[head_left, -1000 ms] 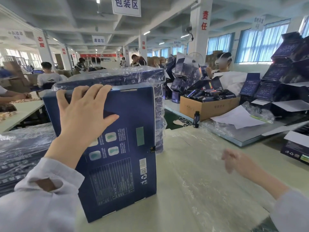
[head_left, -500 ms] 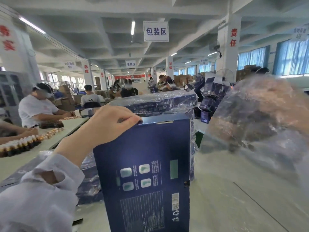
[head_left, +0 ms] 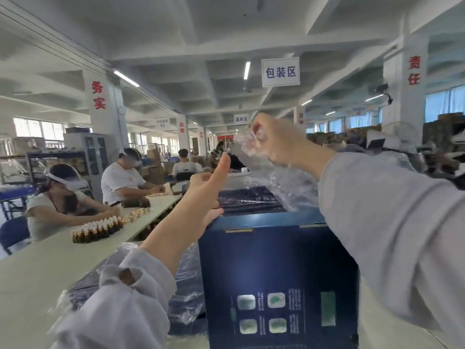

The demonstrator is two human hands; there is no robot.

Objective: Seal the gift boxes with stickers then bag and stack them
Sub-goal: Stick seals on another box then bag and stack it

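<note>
Dark blue rectangular cardboard gift box stands upright, centre-low, printed face w/ four pale panels toward the camera.

L hand is at the gift box's top-left corner, lower edge of the hand touching the top edge. Thumb sticks straight up and the other fingers are loosely bent. Can't tell if they actually grip the box.

R hand is raised above the gift box's top, well clear of it, w/ the forearm crossing over the top-right corner. Fingertips pinch a crumpled clear plastic bag, which hangs down toward the far side of the box top. Its lower end is blurred.

Behind the gift box, just past its top edge: stack of bagged dark blue boxes in shiny film. Left of it, lying flat and lower: more bagged dark boxes. Further left: long white table w/ a row of small brown gold-capped bottles, and seated workers in white tops beyond. High above the box: white hanging sign w/ blue characters.
</note>
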